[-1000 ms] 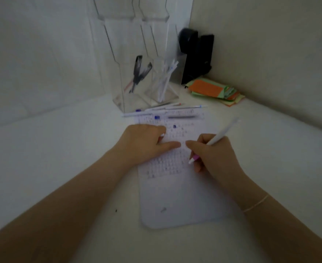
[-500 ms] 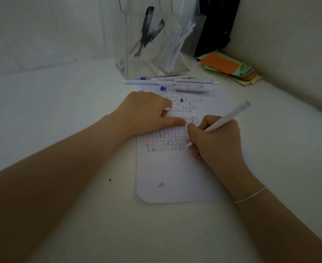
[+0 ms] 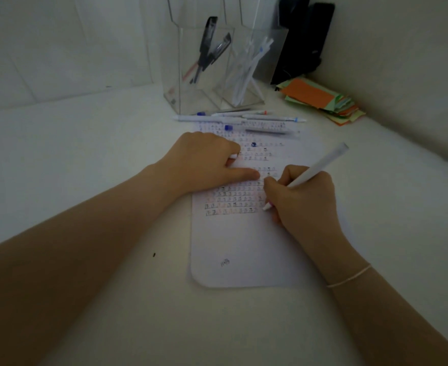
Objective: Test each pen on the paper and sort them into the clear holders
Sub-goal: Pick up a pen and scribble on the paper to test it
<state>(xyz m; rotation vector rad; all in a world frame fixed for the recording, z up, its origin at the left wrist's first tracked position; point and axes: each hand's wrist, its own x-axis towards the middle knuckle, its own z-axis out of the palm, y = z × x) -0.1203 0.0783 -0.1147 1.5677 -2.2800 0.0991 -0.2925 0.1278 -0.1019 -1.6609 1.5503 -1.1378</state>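
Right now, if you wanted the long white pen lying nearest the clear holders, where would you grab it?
Probably pinch the long white pen mid-barrel from above: it lies flat, crosswise, with the clear holders right behind it and other pens in front.

Loose pens point(image 3: 240, 118) before seemingly reachable holders point(image 3: 212, 70)

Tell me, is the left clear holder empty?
No: the left clear holder has dark pens standing tilted inside it, beside the right holder, which contains white pens.

paper point(image 3: 244, 247), tally-like marks, none legible
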